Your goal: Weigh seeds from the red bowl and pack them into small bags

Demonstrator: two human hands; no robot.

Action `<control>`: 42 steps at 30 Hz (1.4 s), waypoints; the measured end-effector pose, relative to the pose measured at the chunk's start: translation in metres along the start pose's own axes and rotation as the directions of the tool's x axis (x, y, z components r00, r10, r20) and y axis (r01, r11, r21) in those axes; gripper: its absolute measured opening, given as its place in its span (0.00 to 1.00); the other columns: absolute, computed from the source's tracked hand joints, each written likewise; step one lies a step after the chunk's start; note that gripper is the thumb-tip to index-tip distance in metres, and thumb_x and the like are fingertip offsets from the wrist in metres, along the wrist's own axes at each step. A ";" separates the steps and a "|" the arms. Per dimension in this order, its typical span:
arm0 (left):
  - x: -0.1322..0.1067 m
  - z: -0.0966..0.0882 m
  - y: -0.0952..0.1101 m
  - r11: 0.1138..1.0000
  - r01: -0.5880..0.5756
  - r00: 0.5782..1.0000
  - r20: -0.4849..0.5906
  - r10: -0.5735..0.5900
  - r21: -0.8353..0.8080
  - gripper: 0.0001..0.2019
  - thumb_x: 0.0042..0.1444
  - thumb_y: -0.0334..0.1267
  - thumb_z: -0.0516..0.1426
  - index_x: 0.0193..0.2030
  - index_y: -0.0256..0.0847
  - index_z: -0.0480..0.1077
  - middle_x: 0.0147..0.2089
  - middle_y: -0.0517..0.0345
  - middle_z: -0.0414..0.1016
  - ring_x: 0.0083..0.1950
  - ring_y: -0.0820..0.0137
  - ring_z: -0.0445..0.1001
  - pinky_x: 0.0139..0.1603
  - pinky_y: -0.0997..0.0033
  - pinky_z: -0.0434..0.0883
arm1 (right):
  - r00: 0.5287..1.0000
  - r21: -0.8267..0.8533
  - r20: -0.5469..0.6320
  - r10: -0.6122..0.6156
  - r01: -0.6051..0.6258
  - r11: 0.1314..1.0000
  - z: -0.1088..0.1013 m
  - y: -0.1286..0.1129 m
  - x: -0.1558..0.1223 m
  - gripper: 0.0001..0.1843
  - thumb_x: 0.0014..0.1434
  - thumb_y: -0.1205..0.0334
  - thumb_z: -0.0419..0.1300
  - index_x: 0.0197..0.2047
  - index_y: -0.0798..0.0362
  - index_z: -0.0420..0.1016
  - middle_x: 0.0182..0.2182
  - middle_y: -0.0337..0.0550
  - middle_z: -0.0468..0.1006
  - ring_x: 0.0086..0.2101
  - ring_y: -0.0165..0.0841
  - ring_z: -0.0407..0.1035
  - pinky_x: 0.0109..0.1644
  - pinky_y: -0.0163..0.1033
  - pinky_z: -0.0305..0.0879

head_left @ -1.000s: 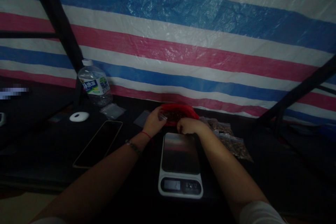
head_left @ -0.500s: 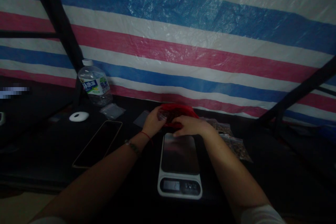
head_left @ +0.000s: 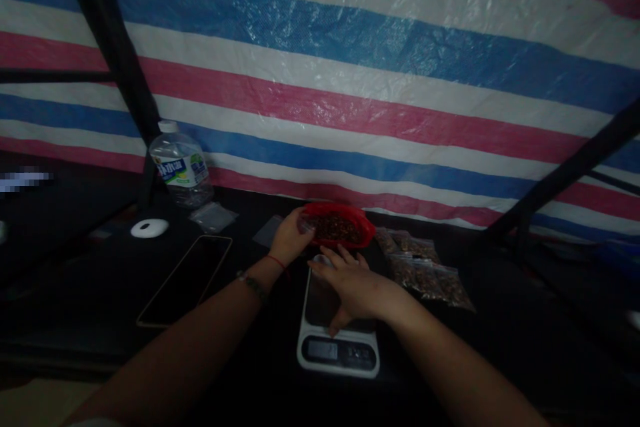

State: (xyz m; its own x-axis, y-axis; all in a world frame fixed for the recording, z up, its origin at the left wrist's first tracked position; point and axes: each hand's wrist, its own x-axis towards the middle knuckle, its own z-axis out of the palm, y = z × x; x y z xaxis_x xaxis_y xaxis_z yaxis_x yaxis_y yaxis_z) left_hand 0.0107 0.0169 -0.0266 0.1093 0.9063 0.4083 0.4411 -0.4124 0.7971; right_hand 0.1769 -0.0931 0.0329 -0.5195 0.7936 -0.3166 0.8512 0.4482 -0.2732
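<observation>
Red plastic bowl (head_left: 339,227) of dark brown bits sits at 12 o'clock on the black bench (head_left: 90,293), just behind the white digital kitchen scale (head_left: 338,320) w/ its dark glossy platform. My left hand (head_left: 291,237) is at the bowl's 9 o'clock rim, fingers curled round a small clear plastic piece there; can't tell exactly what it is, too dim. My right hand (head_left: 350,283) lies flat over the scale platform, grip released, fingers spread and pointing toward the bowl, thumb near the display, nothing held.

At 3 o'clock of the bowl: clear plastic bags of brown bits (head_left: 423,267), lying flat, overlapping. At 9 o'clock of the scale: a dark phone (head_left: 186,278), screen up. Beyond it at 10–11 o'clock: small flat clear bags (head_left: 213,217), a white round puck-like object (head_left: 149,228), and a clear plastic water bottle (head_left: 180,167) w/ white cap, upright against the red-white-blue striped tarp (head_left: 350,80).
</observation>
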 end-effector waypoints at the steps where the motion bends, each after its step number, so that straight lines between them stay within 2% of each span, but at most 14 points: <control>1: 0.000 -0.001 0.000 1.000 -0.003 1.000 -0.001 0.003 -0.002 0.25 0.49 0.33 0.59 0.56 0.38 0.63 0.51 0.50 0.74 0.50 0.65 0.74 0.54 0.63 0.71 | 1.000 -0.006 -0.006 -0.017 0.017 1.000 -0.002 0.003 0.002 0.68 0.30 0.49 0.75 0.69 0.37 0.41 0.70 0.49 0.34 0.65 0.64 0.27 0.61 0.72 0.34; 4: 0.000 -0.003 0.001 1.000 -0.011 1.000 -0.014 0.011 -0.006 0.24 0.49 0.33 0.58 0.55 0.38 0.63 0.49 0.52 0.75 0.48 0.66 0.75 0.52 0.65 0.72 | 0.995 -0.007 -0.057 -0.084 0.084 0.996 -0.014 0.015 0.005 0.63 0.35 0.46 0.72 0.69 0.39 0.43 0.70 0.48 0.37 0.66 0.59 0.31 0.63 0.67 0.36; 7: -0.001 -0.004 0.002 1.000 -0.017 0.999 -0.040 0.018 0.009 0.22 0.49 0.33 0.58 0.54 0.39 0.64 0.49 0.52 0.75 0.49 0.65 0.74 0.52 0.65 0.71 | 0.976 0.007 -0.186 -0.111 0.114 0.993 -0.031 0.031 0.012 0.45 0.49 0.47 0.65 0.67 0.49 0.54 0.66 0.51 0.53 0.64 0.49 0.46 0.65 0.54 0.46; 10: -0.002 -0.005 0.004 1.000 -0.023 0.999 -0.026 0.024 0.020 0.23 0.49 0.33 0.58 0.54 0.40 0.64 0.50 0.53 0.75 0.49 0.65 0.74 0.52 0.65 0.71 | 0.967 -0.019 -0.255 -0.019 0.015 1.000 -0.043 0.049 0.026 0.22 0.59 0.60 0.55 0.55 0.56 0.70 0.53 0.53 0.72 0.52 0.41 0.66 0.57 0.42 0.59; 13: -0.003 -0.006 0.007 0.998 -0.059 0.998 0.029 0.058 0.030 0.25 0.49 0.33 0.57 0.56 0.39 0.62 0.51 0.52 0.74 0.50 0.64 0.74 0.53 0.65 0.71 | 0.973 -0.092 -0.220 0.064 -0.086 0.992 -0.042 0.062 0.039 0.14 0.56 0.67 0.55 0.44 0.55 0.78 0.44 0.50 0.79 0.43 0.39 0.72 0.47 0.39 0.64; 17: -0.004 -0.007 0.009 0.992 -0.097 0.993 0.078 0.090 0.080 0.26 0.49 0.32 0.56 0.58 0.39 0.62 0.52 0.51 0.74 0.50 0.63 0.74 0.54 0.64 0.70 | 0.981 -0.121 -0.173 0.087 -0.108 0.987 -0.033 0.073 0.040 0.13 0.53 0.70 0.55 0.37 0.54 0.80 0.38 0.47 0.80 0.39 0.36 0.73 0.44 0.36 0.63; 20: -0.005 -0.007 0.009 0.987 -0.140 0.987 0.089 0.134 0.075 0.27 0.48 0.30 0.55 0.58 0.40 0.61 0.53 0.52 0.73 0.52 0.64 0.73 0.55 0.64 0.70 | 0.964 -0.068 -0.265 0.033 -0.053 0.996 -0.026 0.075 0.024 0.13 0.55 0.71 0.53 0.37 0.55 0.79 0.39 0.47 0.80 0.42 0.35 0.72 0.49 0.36 0.62; 22: -0.006 -0.006 0.010 0.986 -0.160 0.983 0.102 0.155 0.046 0.28 0.48 0.29 0.54 0.59 0.40 0.61 0.53 0.53 0.73 0.53 0.65 0.73 0.56 0.65 0.69 | 0.907 0.023 -0.411 0.087 -0.085 0.996 -0.019 0.073 0.008 0.14 0.59 0.68 0.51 0.40 0.56 0.78 0.41 0.49 0.79 0.44 0.35 0.70 0.52 0.37 0.61; 24: -0.006 -0.006 0.011 0.987 -0.160 0.981 0.114 0.157 0.023 0.29 0.48 0.29 0.54 0.59 0.41 0.60 0.54 0.53 0.72 0.53 0.66 0.73 0.56 0.65 0.69 | 0.832 0.168 -0.504 0.233 -0.170 0.971 -0.010 0.067 -0.010 0.15 0.63 0.63 0.49 0.45 0.56 0.75 0.44 0.51 0.77 0.46 0.36 0.70 0.53 0.39 0.61; 26: -0.007 -0.006 0.010 0.989 -0.148 0.982 0.124 0.146 0.010 0.29 0.48 0.30 0.55 0.60 0.42 0.59 0.54 0.53 0.72 0.53 0.65 0.72 0.56 0.64 0.69 | 0.825 0.284 -0.471 0.311 -0.192 0.939 0.001 0.060 -0.026 0.19 0.64 0.58 0.48 0.52 0.57 0.71 0.48 0.53 0.75 0.48 0.37 0.69 0.54 0.41 0.62; 29: -0.008 -0.005 0.008 0.993 -0.116 0.986 0.118 0.117 -0.017 0.29 0.47 0.31 0.57 0.59 0.42 0.60 0.54 0.54 0.72 0.53 0.64 0.73 0.55 0.64 0.70 | 0.851 0.337 -0.409 0.330 -0.195 0.921 0.015 0.047 -0.039 0.26 0.64 0.54 0.48 0.60 0.59 0.63 0.56 0.55 0.69 0.55 0.39 0.65 0.60 0.43 0.58; 34: -0.005 -0.004 0.003 0.998 -0.023 0.999 0.020 0.025 -0.065 0.27 0.48 0.36 0.59 0.57 0.40 0.61 0.49 0.51 0.75 0.49 0.62 0.74 0.51 0.62 0.71 | 0.855 0.326 -0.390 0.341 -0.218 0.920 0.017 0.039 -0.030 0.27 0.65 0.57 0.46 0.62 0.64 0.61 0.58 0.58 0.67 0.58 0.38 0.61 0.63 0.42 0.53; 39: -0.001 -0.005 -0.002 0.969 -0.026 0.994 -0.107 -0.001 -0.246 0.27 0.48 0.36 0.58 0.57 0.38 0.60 0.46 0.51 0.75 0.48 0.65 0.75 0.52 0.61 0.71 | 0.854 0.233 -0.465 0.236 -0.139 0.962 -0.004 0.050 -0.010 0.22 0.64 0.62 0.46 0.58 0.61 0.67 0.55 0.55 0.71 0.55 0.37 0.65 0.62 0.42 0.56; 42: 0.002 -0.007 -0.006 0.964 -0.050 0.990 -0.140 0.014 -0.262 0.26 0.48 0.37 0.58 0.56 0.38 0.60 0.47 0.51 0.75 0.47 0.65 0.75 0.52 0.62 0.71 | 0.859 0.163 -0.492 0.143 -0.071 0.984 -0.019 0.059 0.015 0.19 0.62 0.66 0.48 0.52 0.58 0.73 0.50 0.52 0.74 0.52 0.36 0.67 0.60 0.41 0.58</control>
State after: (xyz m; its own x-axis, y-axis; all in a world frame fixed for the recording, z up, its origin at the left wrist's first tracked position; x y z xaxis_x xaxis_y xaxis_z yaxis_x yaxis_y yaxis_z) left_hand 0.0021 0.0205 -0.0279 -0.0106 0.8787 0.4773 0.1857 -0.4673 0.8643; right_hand 0.2206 -0.0468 0.0297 -0.2874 0.9481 0.1358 0.8622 0.3178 -0.3945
